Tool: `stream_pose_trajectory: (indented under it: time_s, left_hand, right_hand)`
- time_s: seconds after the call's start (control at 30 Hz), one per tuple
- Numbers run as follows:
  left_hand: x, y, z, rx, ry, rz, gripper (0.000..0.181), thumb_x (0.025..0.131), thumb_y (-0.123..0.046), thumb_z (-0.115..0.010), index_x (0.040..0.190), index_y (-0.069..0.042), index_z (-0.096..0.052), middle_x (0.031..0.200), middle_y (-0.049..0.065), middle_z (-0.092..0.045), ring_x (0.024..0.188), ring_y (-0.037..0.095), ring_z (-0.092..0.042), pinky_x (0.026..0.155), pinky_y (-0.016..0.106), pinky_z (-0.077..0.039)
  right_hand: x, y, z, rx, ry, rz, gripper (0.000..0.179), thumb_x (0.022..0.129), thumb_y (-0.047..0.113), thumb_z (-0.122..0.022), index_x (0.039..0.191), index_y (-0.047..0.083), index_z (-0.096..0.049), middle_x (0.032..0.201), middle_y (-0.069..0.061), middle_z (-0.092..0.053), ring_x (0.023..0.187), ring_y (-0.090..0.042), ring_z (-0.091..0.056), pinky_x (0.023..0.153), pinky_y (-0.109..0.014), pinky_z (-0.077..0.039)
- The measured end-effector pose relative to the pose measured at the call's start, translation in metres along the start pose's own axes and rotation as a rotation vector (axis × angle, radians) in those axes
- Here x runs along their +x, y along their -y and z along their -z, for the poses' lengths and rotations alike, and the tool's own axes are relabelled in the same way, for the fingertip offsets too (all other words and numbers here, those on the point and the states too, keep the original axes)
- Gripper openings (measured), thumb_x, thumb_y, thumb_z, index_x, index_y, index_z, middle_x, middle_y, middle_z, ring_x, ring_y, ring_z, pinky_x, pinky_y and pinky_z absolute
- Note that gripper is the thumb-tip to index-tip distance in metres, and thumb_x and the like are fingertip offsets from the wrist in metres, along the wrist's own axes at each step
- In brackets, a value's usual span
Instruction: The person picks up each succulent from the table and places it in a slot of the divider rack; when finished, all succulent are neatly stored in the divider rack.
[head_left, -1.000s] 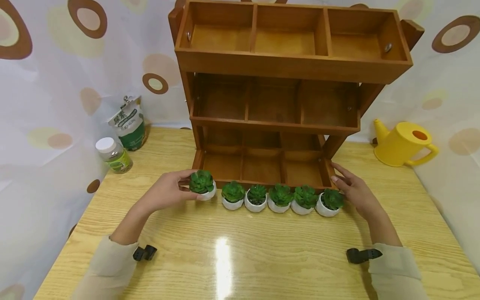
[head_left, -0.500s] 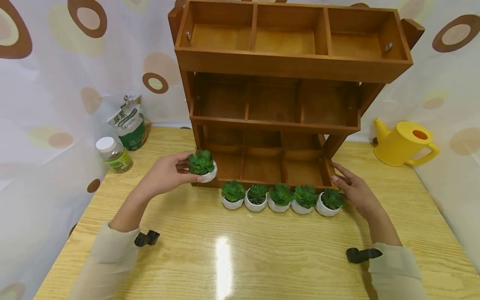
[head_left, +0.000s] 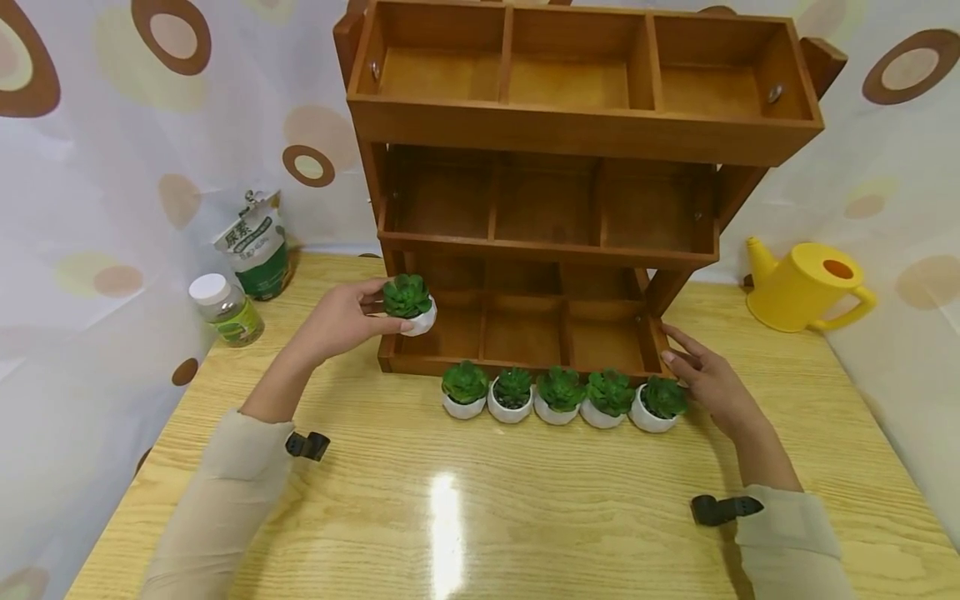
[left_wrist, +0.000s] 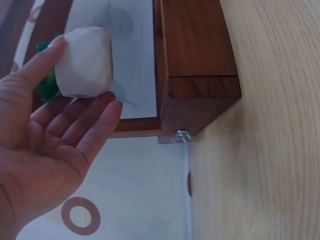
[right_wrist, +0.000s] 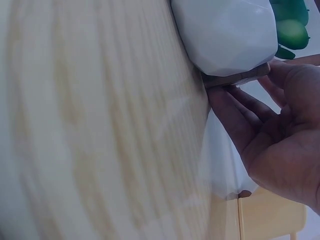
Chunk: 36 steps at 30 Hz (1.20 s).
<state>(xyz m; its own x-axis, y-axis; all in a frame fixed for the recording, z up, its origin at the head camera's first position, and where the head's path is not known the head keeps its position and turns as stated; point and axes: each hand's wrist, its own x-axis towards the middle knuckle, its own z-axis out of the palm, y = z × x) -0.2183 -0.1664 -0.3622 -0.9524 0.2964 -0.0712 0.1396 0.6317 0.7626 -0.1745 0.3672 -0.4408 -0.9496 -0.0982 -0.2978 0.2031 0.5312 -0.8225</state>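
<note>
My left hand (head_left: 341,321) holds a small potted succulent (head_left: 407,297) between thumb and fingers, raised over the left compartment of the lowest tier of a wooden shelf (head_left: 585,140). In the left wrist view its faceted white pot (left_wrist: 85,60) sits between the thumb and fingertips, with the shelf's corner post beside it. My right hand (head_left: 708,383) grips the front right corner of the lowest tier, thumb and fingers on either side of the wood. Several more potted succulents (head_left: 557,410) stand in a row on the table along the shelf's front.
A yellow watering can (head_left: 802,287) stands at the back right. On the left are a jar with a white lid (head_left: 225,310) and a clipped green-and-white bag (head_left: 258,254). Patterned sheeting (head_left: 97,317) rises behind and beside the wooden table (head_left: 360,500).
My left hand has lifted the succulent from the left end of the row, up and away from me, to above the lowest tier. My right hand has stayed at the shelf's corner.
</note>
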Motion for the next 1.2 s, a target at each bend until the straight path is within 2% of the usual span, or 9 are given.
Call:
stream_pose_trajectory:
  time_s: [0.27,0.47,0.77,1.2]
  left_hand:
    - [0.013,0.011,-0.006,0.007,-0.003,-0.002,0.080,0.086,-0.043,-0.080,0.152,-0.010,-0.049,0.144,0.014,-0.059,0.131,0.034,-0.059,0.106,0.050,-0.050]
    - [0.021,0.018,-0.015,0.008,-0.001,-0.021,0.077,0.084,-0.042,-0.082,0.148,-0.011,-0.054,0.138,0.013,-0.064,0.128,0.033,-0.061,0.105,0.049,-0.051]
    - [0.026,0.016,-0.028,0.042,0.017,-0.035,0.072,0.085,-0.040,-0.082,0.146,-0.013,-0.057,0.135,0.013,-0.066,0.124,0.032,-0.063,0.102,0.049,-0.053]
    - [0.040,0.018,-0.050,0.045,0.037,-0.047,0.067,0.085,-0.042,-0.081,0.142,-0.013,-0.061,0.130,0.010,-0.070,0.121,0.029,-0.065,0.100,0.046,-0.053]
  right_hand:
    - [0.000,0.000,-0.001,-0.002,-0.002,-0.003,0.066,0.107,0.048,-0.043,0.163,0.037,-0.010,0.169,-0.020,-0.013,0.150,-0.053,-0.022,0.112,-0.071,-0.030]
    - [0.000,0.001,-0.001,0.005,-0.001,-0.008,0.066,0.107,0.048,-0.043,0.163,0.038,-0.010,0.169,-0.019,-0.013,0.151,-0.053,-0.021,0.112,-0.072,-0.029]
    - [-0.001,0.001,-0.001,0.016,-0.001,-0.011,0.065,0.107,0.047,-0.043,0.163,0.038,-0.011,0.169,-0.020,-0.013,0.150,-0.053,-0.021,0.112,-0.073,-0.028]
    - [0.000,0.000,-0.001,0.011,-0.003,-0.015,0.066,0.107,0.049,-0.043,0.163,0.037,-0.010,0.169,-0.021,-0.015,0.150,-0.054,-0.023,0.111,-0.072,-0.029]
